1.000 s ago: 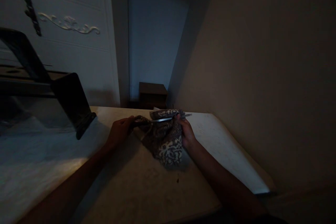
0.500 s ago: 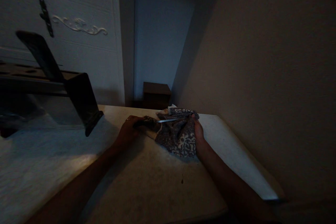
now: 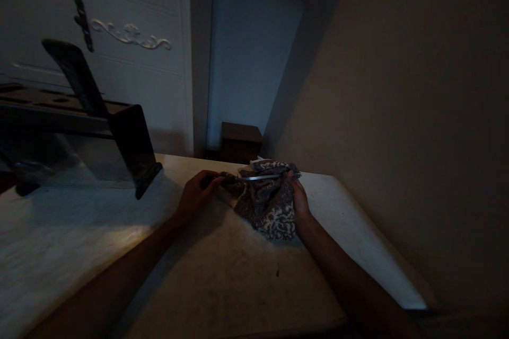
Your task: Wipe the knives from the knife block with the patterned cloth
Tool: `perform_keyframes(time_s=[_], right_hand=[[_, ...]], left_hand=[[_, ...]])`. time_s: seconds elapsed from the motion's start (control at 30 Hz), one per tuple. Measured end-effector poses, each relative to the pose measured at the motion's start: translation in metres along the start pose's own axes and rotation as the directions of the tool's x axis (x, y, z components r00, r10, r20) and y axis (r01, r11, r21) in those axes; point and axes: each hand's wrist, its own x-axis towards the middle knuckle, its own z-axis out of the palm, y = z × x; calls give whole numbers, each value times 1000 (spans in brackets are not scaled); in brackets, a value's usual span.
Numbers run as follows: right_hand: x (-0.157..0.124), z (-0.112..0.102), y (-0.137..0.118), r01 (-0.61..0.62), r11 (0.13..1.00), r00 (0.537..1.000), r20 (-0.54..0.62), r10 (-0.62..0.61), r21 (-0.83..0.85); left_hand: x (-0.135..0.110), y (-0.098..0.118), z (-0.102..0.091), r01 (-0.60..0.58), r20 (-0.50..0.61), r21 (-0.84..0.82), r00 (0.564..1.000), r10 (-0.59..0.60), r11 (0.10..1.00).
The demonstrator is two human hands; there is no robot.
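My left hand (image 3: 198, 189) is closed around the dark handle of a knife. The knife's thin, bright blade (image 3: 260, 177) points right across a crumpled grey-brown cloth with a pale pattern (image 3: 278, 220). At the cloth's right side, my right hand (image 3: 300, 198) grips it, with the fingers by the tip end of the blade. Folds and fingers hide the tip itself. Both hands are just above or on the pale tabletop (image 3: 238, 286); the dim light does not show which.
To the left stands a knife block (image 3: 135, 143) with clear sides and one black-handled knife (image 3: 79, 77) in it. Behind are a white door (image 3: 151, 90) and a low brown box (image 3: 242, 135). A wall (image 3: 397, 116) runs along the right. A small dark spot marks the tabletop.
The view has shifted slightly, so the block and door appear farther right. My left hand has turned a little with the knife, and the blade looks more level. My right hand keeps the cloth.
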Motion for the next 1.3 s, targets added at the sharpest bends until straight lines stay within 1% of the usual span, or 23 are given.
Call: perform_keyframes(time_s=[0.07,0.13,0.2,0.27,0.4,0.57,0.67,0.73,0.8,0.9,1.0,1.1,1.3], right_hand=[[-7,9,-4,-47,998,999,-14,48,47],[-12,18,-5,-73,995,997,0,73,70],[-17,24,-3,-87,995,996,34,85,58],[-21,28,-1,-98,995,993,68,97,7],[-24,30,2,-118,981,987,91,133,-152],[-22,27,3,-114,968,982,121,144,-222],[-21,26,4,-99,962,984,121,133,-253],[-20,26,4,-107,956,986,93,137,-275],[-20,27,4,-117,949,988,63,142,-293],[-20,29,3,-108,946,991,38,125,-304],[-21,30,3,-89,946,994,26,102,-313],[-23,30,2,-80,942,994,42,99,-326],[-23,31,1,-105,947,991,52,127,-305]], left_hand=[[-5,4,3,33,53,-33,998,-31,999],[-9,7,6,48,114,-46,993,-43,998],[-14,10,9,53,178,-53,983,-42,997],[-17,14,14,43,219,-66,975,-27,997],[-21,16,23,-16,220,-109,975,40,994],[-22,12,27,-48,253,-135,964,81,990],[-21,8,26,-86,236,-86,966,104,993],[-21,7,25,-163,198,-38,966,168,986],[-21,8,25,-251,164,6,955,247,968],[-24,10,24,-312,121,55,945,304,948],[-26,14,23,-306,88,69,950,299,950],[-26,16,22,-282,72,61,958,278,957],[-26,18,22,-224,79,73,973,218,972]])
